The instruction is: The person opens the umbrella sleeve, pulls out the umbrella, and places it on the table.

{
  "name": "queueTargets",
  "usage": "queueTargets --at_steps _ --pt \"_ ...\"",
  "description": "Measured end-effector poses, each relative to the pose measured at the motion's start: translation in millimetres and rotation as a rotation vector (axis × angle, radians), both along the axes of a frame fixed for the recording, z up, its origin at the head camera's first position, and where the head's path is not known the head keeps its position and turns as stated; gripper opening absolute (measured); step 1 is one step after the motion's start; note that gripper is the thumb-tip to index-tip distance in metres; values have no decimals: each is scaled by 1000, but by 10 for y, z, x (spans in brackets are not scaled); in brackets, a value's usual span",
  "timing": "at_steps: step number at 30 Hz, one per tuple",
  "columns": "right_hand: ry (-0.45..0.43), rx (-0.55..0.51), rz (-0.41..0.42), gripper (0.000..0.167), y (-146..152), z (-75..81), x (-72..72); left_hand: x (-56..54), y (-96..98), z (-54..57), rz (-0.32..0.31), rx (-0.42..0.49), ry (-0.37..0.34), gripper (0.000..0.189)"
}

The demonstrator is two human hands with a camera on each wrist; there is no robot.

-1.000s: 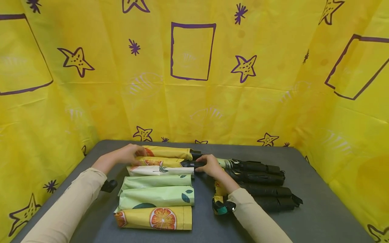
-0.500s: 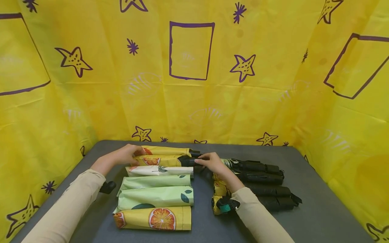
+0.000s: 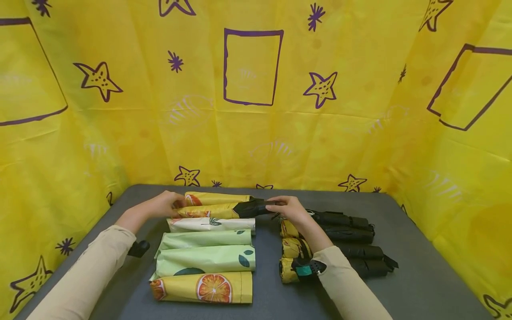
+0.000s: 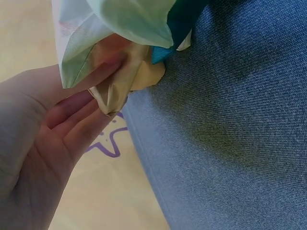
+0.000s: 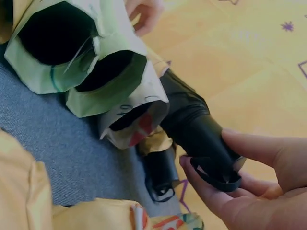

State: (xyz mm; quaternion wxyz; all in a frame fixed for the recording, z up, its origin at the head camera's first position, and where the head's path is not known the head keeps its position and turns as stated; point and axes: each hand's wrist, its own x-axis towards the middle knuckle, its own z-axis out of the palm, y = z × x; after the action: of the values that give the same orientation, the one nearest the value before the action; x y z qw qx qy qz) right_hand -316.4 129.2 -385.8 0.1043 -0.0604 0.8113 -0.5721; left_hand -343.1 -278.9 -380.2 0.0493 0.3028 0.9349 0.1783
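In the head view my right hand (image 3: 290, 209) holds the black handle end of a folded umbrella (image 3: 251, 208). Thumb and fingers pinch that handle (image 5: 206, 136) in the right wrist view. The rest of the umbrella is hidden inside a yellow sleeve (image 3: 212, 211) with orange-slice prints. My left hand (image 3: 160, 206) pinches the sleeve's far left end; the left wrist view shows its fingers (image 4: 84, 127) around the crumpled tip (image 4: 115, 91). Behind lies another yellow sleeve (image 3: 220, 198), with a black handle at its right end.
In front lie a white sleeve (image 3: 230, 225), two green sleeves (image 3: 208, 239) and a yellow orange-print sleeve (image 3: 188, 289). Right of them, several folded umbrellas (image 3: 340, 233) with black handles lie side by side on the dark grey table (image 3: 424, 284). A yellow patterned cloth (image 3: 256, 142) surrounds it.
My right hand has moved right with the umbrella handle, and more of the black umbrella shows outside the yellow sleeve. My left hand stays at the sleeve's left end, shifting only slightly.
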Motion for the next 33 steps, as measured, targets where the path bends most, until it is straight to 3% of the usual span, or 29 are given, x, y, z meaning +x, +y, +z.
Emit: queueTargets --at_steps 10,33 --pt "-33 -54 -48 38 116 45 9 -2 -11 -15 -19 12 19 14" --pt "-16 -158 -40 43 332 59 13 44 14 -22 -10 24 0 11"
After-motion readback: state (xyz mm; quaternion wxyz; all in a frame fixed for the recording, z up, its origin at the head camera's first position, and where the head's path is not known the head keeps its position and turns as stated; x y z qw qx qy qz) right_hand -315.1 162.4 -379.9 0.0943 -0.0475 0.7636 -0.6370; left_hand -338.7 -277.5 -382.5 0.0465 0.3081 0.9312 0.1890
